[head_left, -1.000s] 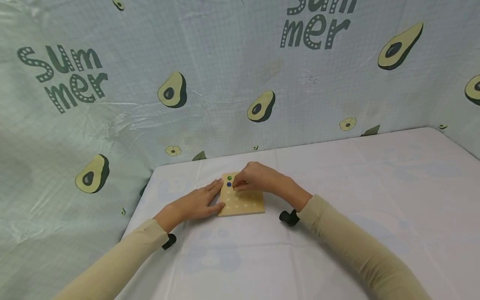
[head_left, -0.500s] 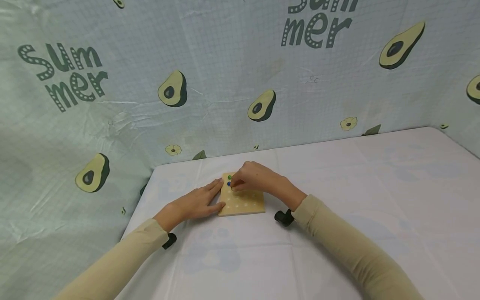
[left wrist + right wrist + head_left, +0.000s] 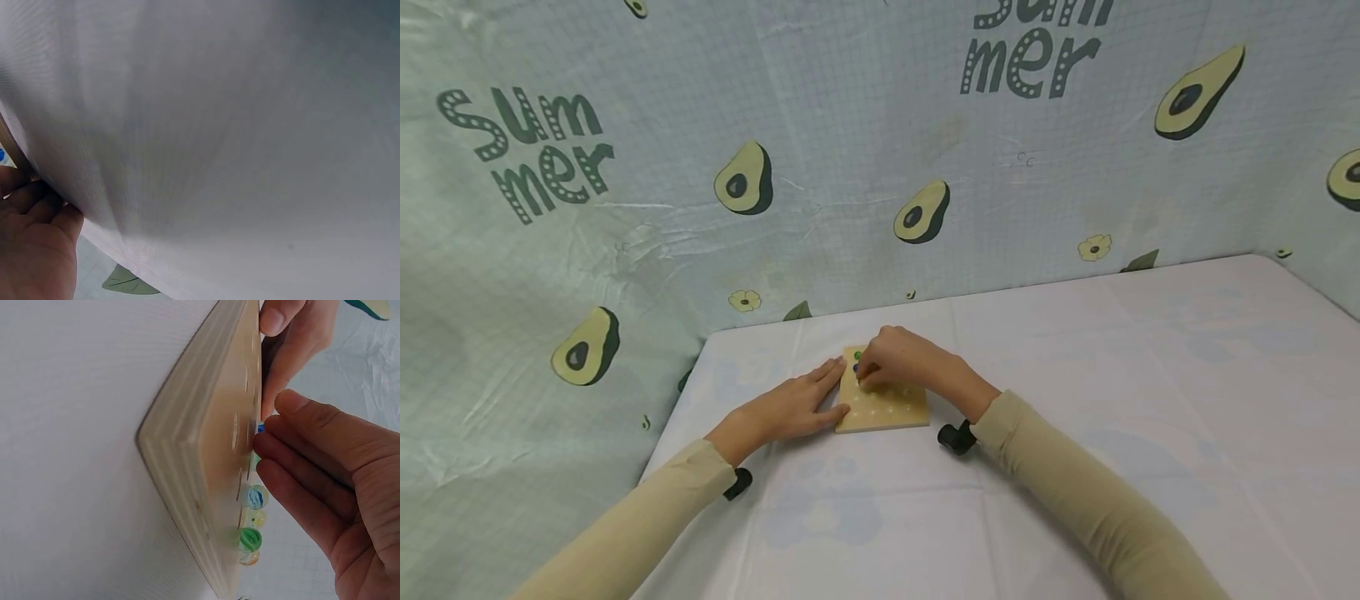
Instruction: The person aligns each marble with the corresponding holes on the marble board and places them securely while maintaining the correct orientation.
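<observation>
A square wooden board (image 3: 883, 414) with rows of round hollows lies on the table. My left hand (image 3: 790, 407) rests at its left edge, fingers extended and thumb at the near left corner. Over the board's left part, my right hand (image 3: 898, 360) pinches a small marble at its fingertips, mostly hidden by the fingers. A green marble (image 3: 857, 356) and a blue marble (image 3: 856, 367) sit in the left column. The right wrist view shows more marbles along the far side, among them a swirled green one (image 3: 250, 539) and a blue-and-clear one (image 3: 256, 497).
A white cloth (image 3: 820, 533) with faint prints covers the table. Behind and to the left hangs a pale sheet (image 3: 835, 217) printed with avocados and lettering. Small black cameras (image 3: 957, 437) sit under both wrists.
My right hand has shifted a little to the left and slightly nearer over the board, now covering part of the blue marble. My left hand and the board have stayed put.
</observation>
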Available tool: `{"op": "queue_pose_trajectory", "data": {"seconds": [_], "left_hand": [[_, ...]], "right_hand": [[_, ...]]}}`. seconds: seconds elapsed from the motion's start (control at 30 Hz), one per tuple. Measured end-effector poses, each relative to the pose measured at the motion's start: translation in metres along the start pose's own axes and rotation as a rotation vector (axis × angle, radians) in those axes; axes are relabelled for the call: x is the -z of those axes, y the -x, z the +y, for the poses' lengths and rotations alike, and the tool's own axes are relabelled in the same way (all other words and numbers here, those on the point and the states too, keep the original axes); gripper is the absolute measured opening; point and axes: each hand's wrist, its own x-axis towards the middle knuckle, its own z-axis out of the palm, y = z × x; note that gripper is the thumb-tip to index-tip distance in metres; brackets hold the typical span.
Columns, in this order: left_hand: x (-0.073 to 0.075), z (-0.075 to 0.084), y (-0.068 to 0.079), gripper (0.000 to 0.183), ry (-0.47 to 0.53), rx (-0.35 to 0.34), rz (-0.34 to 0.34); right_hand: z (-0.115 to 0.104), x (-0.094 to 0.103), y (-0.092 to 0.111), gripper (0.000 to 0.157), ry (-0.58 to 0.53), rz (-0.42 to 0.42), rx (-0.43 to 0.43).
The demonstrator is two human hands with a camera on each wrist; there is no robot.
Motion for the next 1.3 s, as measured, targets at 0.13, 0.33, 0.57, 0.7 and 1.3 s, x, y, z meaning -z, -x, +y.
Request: {"op": "queue_pose_trajectory", "data": {"seconds": [0.13, 0.33, 0.57, 0.7, 1.3], "left_hand": [[0.0, -0.001, -0.001, 0.085, -0.002, -0.001, 0.003], [0.0, -0.002, -0.001, 0.085, -0.002, -0.005, 0.013], [-0.001, -0.002, -0.001, 0.085, 0.002, -0.011, 0.017], [0.0, -0.001, -0.001, 0.085, 0.003, -0.008, 0.016], [0.002, 0.0, 0.0, 0.085, 0.016, -0.008, -0.002]], "right_hand": [[0.0, 0.0, -0.002, 0.011, 0.025, 0.005, -0.013], [0.002, -0.004, -0.009, 0.01, 0.069, 0.017, 0.003], [0.001, -0.004, -0.014, 0.009, 0.065, 0.004, -0.036], [0.001, -0.004, -0.016, 0.009, 0.064, -0.003, -0.044], [0.001, 0.002, -0.024, 0.008, 0.087, -0.079, -0.028]]}}
